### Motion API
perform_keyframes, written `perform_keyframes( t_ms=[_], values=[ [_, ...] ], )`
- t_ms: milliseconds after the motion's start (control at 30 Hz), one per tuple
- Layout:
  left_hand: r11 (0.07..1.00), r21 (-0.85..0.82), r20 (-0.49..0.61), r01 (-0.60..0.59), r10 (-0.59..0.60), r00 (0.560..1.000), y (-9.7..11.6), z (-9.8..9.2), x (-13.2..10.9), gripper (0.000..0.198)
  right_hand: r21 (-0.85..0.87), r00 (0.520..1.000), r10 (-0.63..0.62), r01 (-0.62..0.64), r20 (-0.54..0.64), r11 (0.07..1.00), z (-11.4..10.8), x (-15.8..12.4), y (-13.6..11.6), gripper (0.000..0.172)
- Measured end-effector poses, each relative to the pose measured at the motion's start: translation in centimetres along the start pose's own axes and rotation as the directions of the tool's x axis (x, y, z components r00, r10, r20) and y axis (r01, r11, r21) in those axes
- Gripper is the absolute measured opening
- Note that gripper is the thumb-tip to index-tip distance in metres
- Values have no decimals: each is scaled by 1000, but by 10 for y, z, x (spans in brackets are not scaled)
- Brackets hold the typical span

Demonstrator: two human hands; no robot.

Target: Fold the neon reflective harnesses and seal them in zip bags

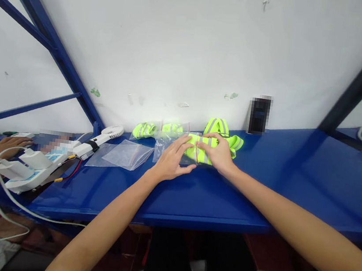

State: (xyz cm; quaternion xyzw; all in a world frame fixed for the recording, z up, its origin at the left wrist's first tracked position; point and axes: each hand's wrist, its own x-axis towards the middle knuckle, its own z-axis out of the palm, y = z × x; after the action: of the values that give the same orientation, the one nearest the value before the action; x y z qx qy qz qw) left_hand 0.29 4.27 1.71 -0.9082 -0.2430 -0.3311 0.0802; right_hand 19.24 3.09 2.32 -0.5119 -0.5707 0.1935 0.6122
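A folded neon-yellow reflective vest or strap with grey bands lies at the mouth of a clear zip bag that has a red line at its opening. It looks partly inside, though the fingers cover much of the edge. My left hand holds the bag near its mouth, fingertips over the yellow fabric and thumb at the lower edge. From the right, my right hand grips the folded fabric with thumb and fingers. Just behind it is a loose yellow reflective bundle, one end trailing right.
Bagged yellow bundles rest along the wall. Flat clear bags lie left, near a white handheld fan and a cabled power strip. A dark phone-like object leans on the wall. Another person's hand is at far left.
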Motion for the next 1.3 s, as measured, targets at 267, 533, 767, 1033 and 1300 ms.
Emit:
perform_keyframes(
  t_ms=[267, 533, 767, 1033, 1300],
  values=[
    [976, 196, 61, 93, -107, 992, -5, -4, 0, 85, -23, 978, 71, -68, 198, 997, -1, 2, 1, 35],
    [980, 190, 131, 52, -78, 988, 6, 6, 3, 81, 5, 948, 2, -3, 320, 1000, 11, -10, 13, 35],
    [984, 151, 146, 94, -116, 983, -3, -1, -1, 74, 159, 844, 35, -142, 536, 977, -4, -5, -3, 34],
    [986, 113, 97, 124, -136, 986, 2, 2, 2, 73, 237, 909, 48, -158, 413, 959, 7, -12, -4, 53],
    [985, 133, 46, 113, -120, 992, 15, 0, 9, 62, 396, 930, 61, -214, 364, 893, 16, -23, -10, 53]
  ],
)
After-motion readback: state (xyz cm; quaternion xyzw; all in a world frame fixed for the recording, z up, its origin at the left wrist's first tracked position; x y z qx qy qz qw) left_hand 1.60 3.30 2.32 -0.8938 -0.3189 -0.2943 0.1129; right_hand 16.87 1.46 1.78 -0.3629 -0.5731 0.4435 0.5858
